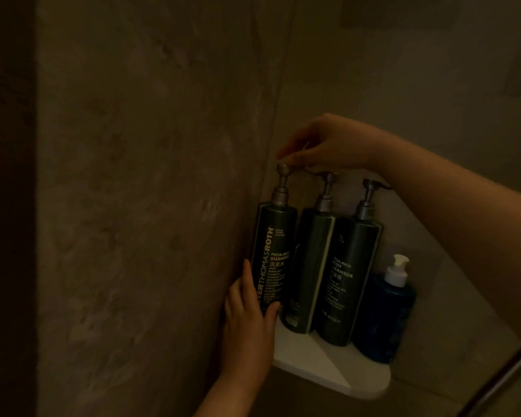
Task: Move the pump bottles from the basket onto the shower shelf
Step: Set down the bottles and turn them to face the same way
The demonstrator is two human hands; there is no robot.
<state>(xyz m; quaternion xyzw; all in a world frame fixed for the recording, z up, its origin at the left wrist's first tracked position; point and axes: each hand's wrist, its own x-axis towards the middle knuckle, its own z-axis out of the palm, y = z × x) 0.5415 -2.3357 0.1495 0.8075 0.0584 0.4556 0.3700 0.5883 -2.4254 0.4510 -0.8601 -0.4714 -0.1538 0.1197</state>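
Note:
Three tall dark pump bottles stand side by side on a white corner shelf [328,365] in a dim shower. The shampoo bottle [272,254] is leftmost, against the wall. My left hand [247,314] wraps its lower body. My right hand [322,145] reaches over from the right and pinches its pump head at the top. The middle bottle [309,266] and the body cleanser bottle [351,272] stand free beside it. The basket is out of sight.
A shorter blue bottle with a white pump [384,314] stands at the right end of the shelf. Stone-look walls meet in the corner behind the bottles. A metal bar [500,383] runs diagonally at the lower right.

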